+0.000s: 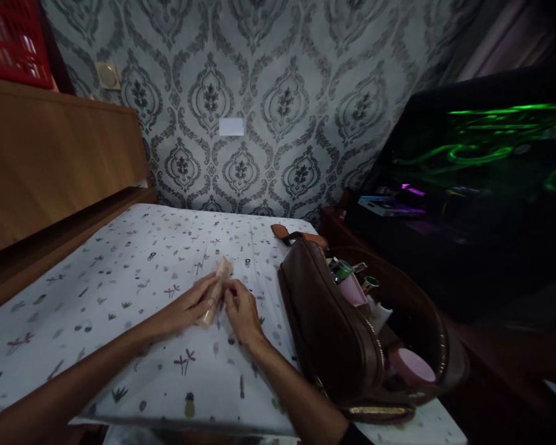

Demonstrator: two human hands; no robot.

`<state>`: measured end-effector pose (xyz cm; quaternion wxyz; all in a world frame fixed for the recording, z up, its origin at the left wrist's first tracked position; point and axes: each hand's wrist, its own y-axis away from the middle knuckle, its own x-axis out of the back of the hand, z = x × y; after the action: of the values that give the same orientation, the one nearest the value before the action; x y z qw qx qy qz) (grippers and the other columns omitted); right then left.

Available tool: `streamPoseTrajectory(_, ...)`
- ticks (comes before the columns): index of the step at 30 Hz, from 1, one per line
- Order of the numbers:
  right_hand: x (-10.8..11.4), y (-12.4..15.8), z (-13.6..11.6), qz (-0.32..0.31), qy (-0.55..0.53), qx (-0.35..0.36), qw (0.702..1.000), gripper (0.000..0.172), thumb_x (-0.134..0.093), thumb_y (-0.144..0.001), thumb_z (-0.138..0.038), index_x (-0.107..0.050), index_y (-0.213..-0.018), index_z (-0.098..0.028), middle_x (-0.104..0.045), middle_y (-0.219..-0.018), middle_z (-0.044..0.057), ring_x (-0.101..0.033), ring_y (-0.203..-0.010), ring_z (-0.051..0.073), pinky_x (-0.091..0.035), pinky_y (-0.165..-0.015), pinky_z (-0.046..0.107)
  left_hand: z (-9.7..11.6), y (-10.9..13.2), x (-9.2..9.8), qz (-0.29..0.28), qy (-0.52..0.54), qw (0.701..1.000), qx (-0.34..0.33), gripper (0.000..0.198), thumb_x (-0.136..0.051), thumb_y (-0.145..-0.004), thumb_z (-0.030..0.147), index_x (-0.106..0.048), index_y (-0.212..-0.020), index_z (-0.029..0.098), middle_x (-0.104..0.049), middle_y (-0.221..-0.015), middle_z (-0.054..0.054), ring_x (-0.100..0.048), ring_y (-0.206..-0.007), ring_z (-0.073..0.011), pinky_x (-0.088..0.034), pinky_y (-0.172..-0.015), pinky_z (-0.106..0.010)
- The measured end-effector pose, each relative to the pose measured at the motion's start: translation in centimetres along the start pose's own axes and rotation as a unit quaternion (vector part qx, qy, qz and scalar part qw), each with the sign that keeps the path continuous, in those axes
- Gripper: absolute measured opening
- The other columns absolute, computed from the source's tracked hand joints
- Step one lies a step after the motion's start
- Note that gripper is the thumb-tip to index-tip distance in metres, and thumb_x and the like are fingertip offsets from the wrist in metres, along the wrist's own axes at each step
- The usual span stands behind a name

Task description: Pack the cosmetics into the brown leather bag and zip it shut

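Note:
A slim beige tube (208,314), perhaps a cosmetic one, lies slantwise on the patterned cloth under my hands. My left hand (192,306) holds it from the left, with the fingers across its middle. At the tube's right side, my right hand (242,311) is closed, its thumb and fingertips bent together close to the tube. Whatever those fingertips pinch, if anything, is too small to make out. To the right of my right forearm stands a brown leather bag (327,309), unzipped, with several items in it, among them a pink round container (414,366) and a green-capped item (341,271).
A white patterned tablecloth (134,259) covers the table. Wooden furniture (60,161) borders it on the left, with a red basket (16,46) on top. Patterned wallpaper (285,99) is behind. At the right, a dark computer case (486,167) glows green.

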<state>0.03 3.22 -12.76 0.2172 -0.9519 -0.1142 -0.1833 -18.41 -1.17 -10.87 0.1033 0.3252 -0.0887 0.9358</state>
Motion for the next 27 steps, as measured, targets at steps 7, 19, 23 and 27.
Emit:
streamPoseTrajectory(7,0.4,-0.1,0.2,0.010,-0.002,-0.018,1.000,0.031,-0.046,-0.095,-0.035,-0.064,-0.112,-0.017,-0.072,-0.108,0.012,-0.068,-0.103,0.026,-0.053,-0.093,0.041,1.1,0.0,-1.3,0.048,0.090,0.992,-0.068,0.044,-0.043,-0.102,0.045,-0.055,-0.140,0.027,-0.048,-0.150,-0.011,-0.052,-0.135,-0.0281,-0.049,-0.111,-0.044)
streamPoseTrajectory(19,1.3,-0.2,-0.4,-0.086,0.084,-0.065,0.991,0.112,-0.074,-0.066,-0.023,-0.014,-0.160,-0.015,-0.057,-0.141,0.021,-0.057,-0.129,0.034,-0.047,-0.106,0.050,2.4,-3.2,-1.9,-0.024,-0.116,0.972,-0.201,0.041,-0.028,-0.106,0.039,-0.064,-0.116,0.021,-0.068,-0.111,-0.010,-0.060,-0.107,-0.0232,-0.039,-0.110,-0.044)
streamPoseTrajectory(23,1.9,-0.2,-0.9,-0.126,0.101,-0.060,0.985,0.117,-0.079,-0.063,-0.028,-0.015,-0.160,-0.021,-0.053,-0.147,0.017,-0.049,-0.137,0.035,-0.041,-0.112,0.053,1.5,-4.4,-0.6,-0.041,-0.190,0.960,-0.200,0.044,-0.029,-0.106,0.046,-0.065,-0.110,0.022,-0.069,-0.111,-0.007,-0.059,-0.108,-0.0226,-0.026,-0.116,-0.047)
streamPoseTrajectory(27,2.0,-0.2,-1.2,-0.142,0.128,-0.059,0.980,0.108,-0.083,-0.060,-0.025,-0.032,-0.155,-0.019,-0.053,-0.145,0.017,-0.049,-0.135,0.035,-0.040,-0.111,0.052,0.1,-4.8,1.0,0.004,-0.250,0.956,-0.152,0.050,-0.024,-0.106,0.050,-0.063,-0.097,0.020,-0.064,-0.096,-0.007,-0.057,-0.095,-0.0223,-0.042,-0.094,-0.040)
